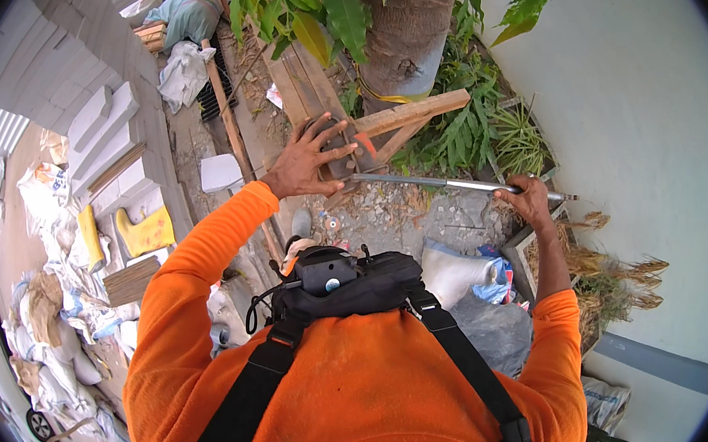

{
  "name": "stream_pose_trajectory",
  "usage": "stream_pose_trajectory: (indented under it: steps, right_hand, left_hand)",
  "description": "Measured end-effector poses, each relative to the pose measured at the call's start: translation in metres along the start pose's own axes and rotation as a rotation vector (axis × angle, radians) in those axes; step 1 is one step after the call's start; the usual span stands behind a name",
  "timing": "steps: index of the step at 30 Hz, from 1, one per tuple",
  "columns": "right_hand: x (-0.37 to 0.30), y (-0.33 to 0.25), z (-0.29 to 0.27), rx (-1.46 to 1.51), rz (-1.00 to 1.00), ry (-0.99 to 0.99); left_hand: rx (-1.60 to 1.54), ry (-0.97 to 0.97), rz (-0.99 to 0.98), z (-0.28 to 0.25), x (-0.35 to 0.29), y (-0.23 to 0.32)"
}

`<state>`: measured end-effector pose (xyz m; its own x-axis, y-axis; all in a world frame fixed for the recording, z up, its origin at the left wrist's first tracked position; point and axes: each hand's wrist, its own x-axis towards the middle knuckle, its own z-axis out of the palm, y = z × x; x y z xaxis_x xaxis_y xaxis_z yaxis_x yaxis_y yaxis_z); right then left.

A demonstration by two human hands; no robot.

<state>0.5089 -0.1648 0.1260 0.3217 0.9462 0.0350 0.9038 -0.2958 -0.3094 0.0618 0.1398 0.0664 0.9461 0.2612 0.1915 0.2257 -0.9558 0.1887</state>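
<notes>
My left hand [305, 158] lies with its fingers spread over a dark, blocky piece [339, 167] on a bench of wooden planks [320, 90]. Much of that piece is hidden under the palm. From beside it a long, thin metal bar [434, 182] runs to the right, dark grey near the bench and brighter silver farther along. My right hand [528, 200] is closed round the bar near its far right end, which pokes out past the fist. A small orange-red patch [366, 144] shows on the bench just beyond my left fingertips.
A tree trunk [402, 34] rises behind the bench, with leaves hanging overhead. A wooden beam [416, 112] sticks out to the right. Pale blocks [62, 65] and yellow boots [144, 231] are at the left. Sacks [451, 273] lie near my right side; a pale wall [653, 122] stands beyond.
</notes>
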Motion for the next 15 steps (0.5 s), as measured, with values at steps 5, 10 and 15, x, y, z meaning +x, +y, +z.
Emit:
stream_pose_trajectory:
  steps: [5,10,15]
  right_hand:
    - [0.0031,0.0015,-0.0039,-0.081,-0.051,0.012]
    - [0.0097,-0.0033,-0.0087,-0.046,0.006,-0.051]
    - [0.0095,-0.0003,-0.0056,-0.031,-0.034,0.012]
  left_hand:
    - [0.002,0.007,-0.011,0.0004,-0.0016,0.005]
    - [-0.005,0.003,-0.011,0.0023,-0.0015,0.0026]
    - [-0.014,0.01,0.008,0.0008,-0.0022,-0.0003]
